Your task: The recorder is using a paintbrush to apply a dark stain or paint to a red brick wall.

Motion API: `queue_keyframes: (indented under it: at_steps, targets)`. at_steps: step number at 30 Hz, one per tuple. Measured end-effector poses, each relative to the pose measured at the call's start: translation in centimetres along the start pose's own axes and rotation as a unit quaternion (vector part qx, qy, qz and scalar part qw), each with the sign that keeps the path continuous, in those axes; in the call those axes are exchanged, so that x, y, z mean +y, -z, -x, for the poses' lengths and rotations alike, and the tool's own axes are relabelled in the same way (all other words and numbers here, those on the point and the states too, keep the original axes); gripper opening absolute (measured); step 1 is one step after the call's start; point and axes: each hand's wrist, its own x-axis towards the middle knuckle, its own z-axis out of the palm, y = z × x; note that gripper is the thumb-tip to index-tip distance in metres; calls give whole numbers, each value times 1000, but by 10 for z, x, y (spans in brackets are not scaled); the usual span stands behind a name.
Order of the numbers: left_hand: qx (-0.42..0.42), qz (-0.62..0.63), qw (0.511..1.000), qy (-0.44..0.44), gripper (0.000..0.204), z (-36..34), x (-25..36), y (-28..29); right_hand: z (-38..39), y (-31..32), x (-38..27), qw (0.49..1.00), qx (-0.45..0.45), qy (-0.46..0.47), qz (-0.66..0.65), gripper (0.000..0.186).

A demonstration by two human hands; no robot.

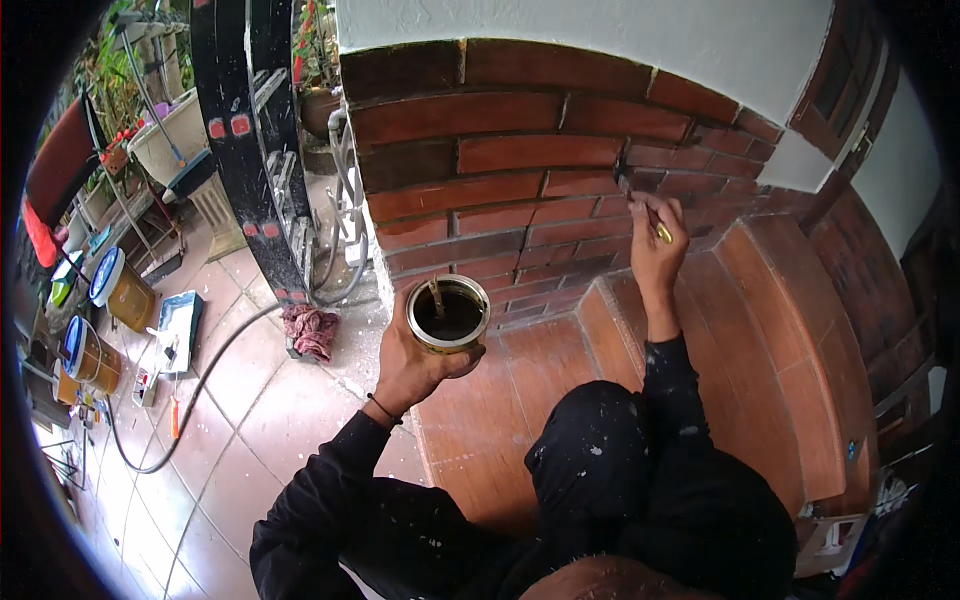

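My left hand (405, 358) is wrapped round an open metal can (452, 347), held upright in front of the brick wall. Dark liquid (460, 318) lies inside it, and a thin stick (437, 293) leans against the inner rim. Higher and to the right, my right hand (657, 248) grips a paintbrush (624, 182), its handle end poking out below the fingers. The dark bristles meet the red-brown brick wall (540, 153) or hover just off it; I cannot tell which. Some bricks look darker than others.
Tiled steps (780, 350) curve up on the right. A black paint-spattered ladder (232, 130) stands left of the wall, with a crumpled cloth (310, 332) at its foot. Farther left are lidded buckets (128, 292), a paint tray (177, 330) and a black hose (215, 372) across the floor.
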Motion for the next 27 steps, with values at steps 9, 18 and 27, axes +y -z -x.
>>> queue_keyframes:
  at_steps: [9,18,27]
  targets:
    - [-10,-17,1000,14,102,2,-2,-1,-6,10,-18,998,-15,14,61,10]
    - [-3,0,1000,-15,104,3,-22,-6,-7,-23,-33,973,2,-121,-198,20]
    - [-7,-20,1000,-6,103,5,-8,3,-7,-1,-36,988,106,82,77,16]
